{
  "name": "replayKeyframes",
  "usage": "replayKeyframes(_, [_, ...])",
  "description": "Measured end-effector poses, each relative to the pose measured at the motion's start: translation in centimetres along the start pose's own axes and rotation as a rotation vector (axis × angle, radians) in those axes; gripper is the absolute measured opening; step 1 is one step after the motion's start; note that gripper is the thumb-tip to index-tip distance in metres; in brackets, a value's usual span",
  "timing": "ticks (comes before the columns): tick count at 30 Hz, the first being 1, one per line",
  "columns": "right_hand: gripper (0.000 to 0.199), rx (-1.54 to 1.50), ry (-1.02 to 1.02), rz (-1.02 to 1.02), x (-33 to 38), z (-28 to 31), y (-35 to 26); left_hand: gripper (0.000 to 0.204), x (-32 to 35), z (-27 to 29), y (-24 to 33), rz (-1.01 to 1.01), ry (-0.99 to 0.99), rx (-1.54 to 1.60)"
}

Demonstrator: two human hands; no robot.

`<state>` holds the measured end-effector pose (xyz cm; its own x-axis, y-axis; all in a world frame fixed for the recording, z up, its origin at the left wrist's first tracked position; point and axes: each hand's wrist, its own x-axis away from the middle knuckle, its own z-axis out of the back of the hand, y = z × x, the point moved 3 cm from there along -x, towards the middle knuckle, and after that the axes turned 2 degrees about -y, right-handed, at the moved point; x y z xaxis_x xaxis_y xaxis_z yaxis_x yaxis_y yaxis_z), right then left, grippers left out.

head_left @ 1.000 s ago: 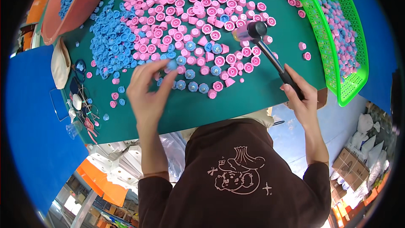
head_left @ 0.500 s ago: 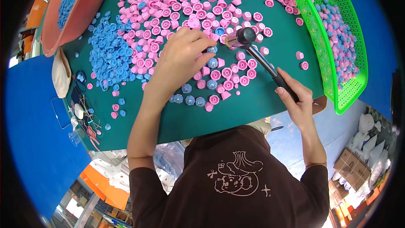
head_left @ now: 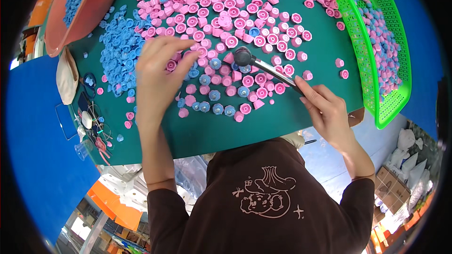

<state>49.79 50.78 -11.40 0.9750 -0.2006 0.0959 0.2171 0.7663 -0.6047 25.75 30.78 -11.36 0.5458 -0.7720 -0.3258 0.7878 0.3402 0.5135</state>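
On the counter (head_left: 197, 131): a dark green top, strewn with small pink caps (head_left: 245, 14) across the middle and far side.
Left hand (head_left: 157, 77): half a second before, it lay further right, over the caps next to the mallet head; now it had drawn back left, fingers loosely curled and pinched at the pink caps by the edge of the blue pile. I could not tell whether a cap was actually between my fingertips.
Right hand (head_left: 327, 108): closed round the handle of the mallet (head_left: 263, 66), near the front edge of the counter.
Mallet head: dark and round, it rested low among the pink caps at mid-counter, much where it had been half a second before.
What the change meant: my left hand was clear of the head, so nothing of mine sat under it; I judged that hand was fetching or setting a fresh piece.
Row in front: a short curved line of caps with blue tops (head_left: 216, 108) lay just nearer me than the mallet head.
Blue pieces (head_left: 117, 51): a dense heap to the left, touching the pink spread.
Green basket (head_left: 391, 108): mesh plastic, at the right, holding mixed pink and blue pieces.
Orange tub (head_left: 101, 4): far left corner, blue pieces inside.
Cardboard boxes (head_left: 391, 188): brown, on the floor at lower right; their labels were too small to make out.
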Motion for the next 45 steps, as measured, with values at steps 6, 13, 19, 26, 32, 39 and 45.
replayKeyframes(6, [0.044,-0.166,0.139,-0.088,-0.2,0.8,0.5,0.019,5.1,5.5,-5.7,0.357,0.184,-0.241])
replayKeyframes(13, [0.044,-0.399,0.111,-0.313,-0.7,0.2,1.2,0.025,9.0,5.1,-9.8,0.27,0.18,-0.366])
replayKeyframes(19, [0.042,-0.319,0.101,-0.142,-1.0,-1.3,1.3,0.036,12.7,5.3,-8.7,0.291,0.112,-0.466])
replayKeyframes(26, [0.043,-0.314,0.091,-0.127,-1.7,-1.5,0.6,0.048,16.3,4.2,-6.3,0.426,0.052,-0.326])
replayKeyframes(32, [0.041,-0.354,0.088,-0.199,-1.8,-1.5,0.4,0.034,17.2,3.8,-5.5,0.297,0.052,-0.225])
replayKeyframes(39, [0.046,-0.29,0.082,-0.129,-1.4,-1.7,1.4,0.012,13.2,8.5,-10.3,0.439,0.513,-0.417])
replayKeyframes(45, [0.044,-0.286,0.095,-0.127,-1.0,-1.5,1.5,0.019,12.4,9.8,-14.1,0.49,0.187,-0.392])
